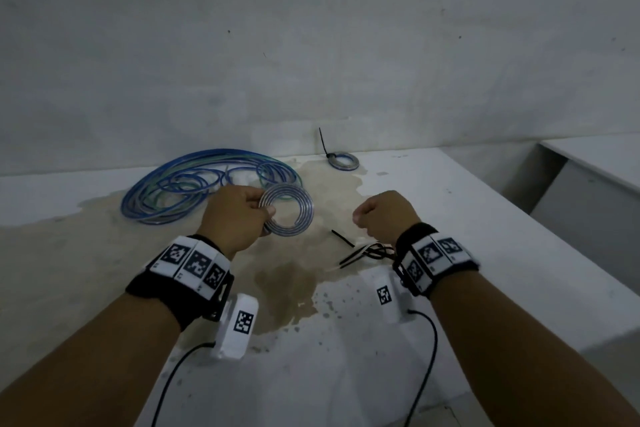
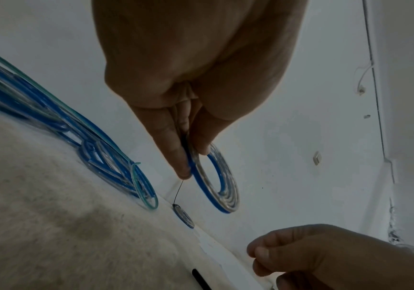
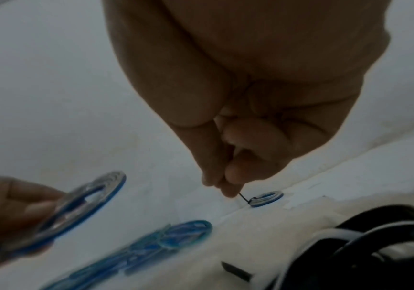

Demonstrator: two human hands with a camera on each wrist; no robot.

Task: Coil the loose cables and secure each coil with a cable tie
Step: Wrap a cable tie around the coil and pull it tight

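Above stained table [image 1: 450, 218], left hand [image 1: 232, 218] pinches coil [image 1: 291, 215].

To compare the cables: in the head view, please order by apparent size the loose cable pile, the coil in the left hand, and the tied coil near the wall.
1. loose cable pile
2. held coil, nearer the camera
3. tied coil, farthest away

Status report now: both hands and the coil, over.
Left hand pinches untied coil. Right hand curled, holds nothing visible. Cable ties on table. Nothing in the way.

A stained white table [image 1: 450, 218] bears loose blue cables [image 1: 180, 191], a tied coil [image 1: 344, 160] and black cable ties [image 1: 360, 253].
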